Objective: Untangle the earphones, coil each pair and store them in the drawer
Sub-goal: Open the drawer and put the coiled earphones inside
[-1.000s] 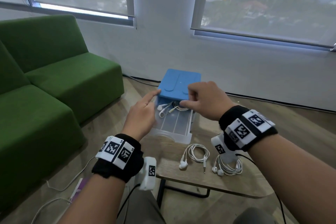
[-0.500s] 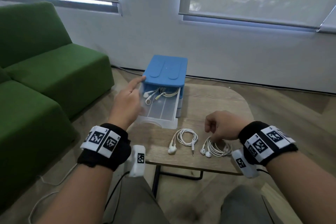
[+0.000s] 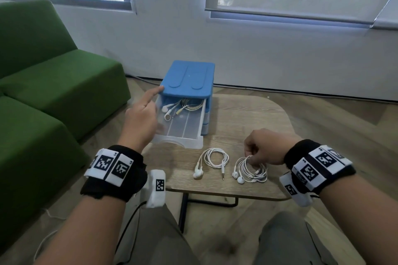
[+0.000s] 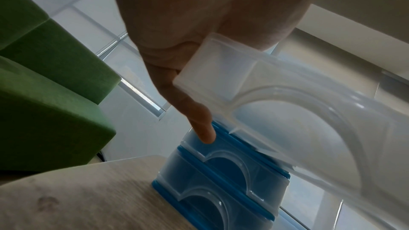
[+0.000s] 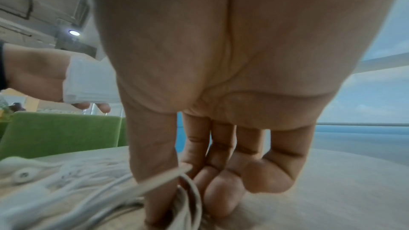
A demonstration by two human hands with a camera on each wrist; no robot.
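A blue drawer unit [image 3: 187,79] stands at the back of the wooden table [image 3: 247,118]. Its clear top drawer [image 3: 181,130] is pulled out, with one coiled pair of white earphones [image 3: 186,107] at its back. My left hand [image 3: 140,120] grips the drawer's front left corner [image 4: 212,69], and its index finger [image 4: 202,123] reaches to the blue frame. Two more coiled pairs lie near the table's front edge. The middle pair [image 3: 213,159] lies free. My right hand [image 3: 251,156] pinches the cable of the right pair [image 3: 252,171], whose cable [image 5: 88,190] rests on the table.
A green sofa [image 3: 53,97] runs along the left, close to the table's left edge. The wall with windows is behind the drawer unit. My knees [image 3: 286,241] are under the table's front edge. A thin cable [image 3: 46,243] lies on the floor at lower left.
My right hand has left the open drawer, come back to the table's front edge and taken hold of the right earphone coil. The left hand stayed at the drawer.
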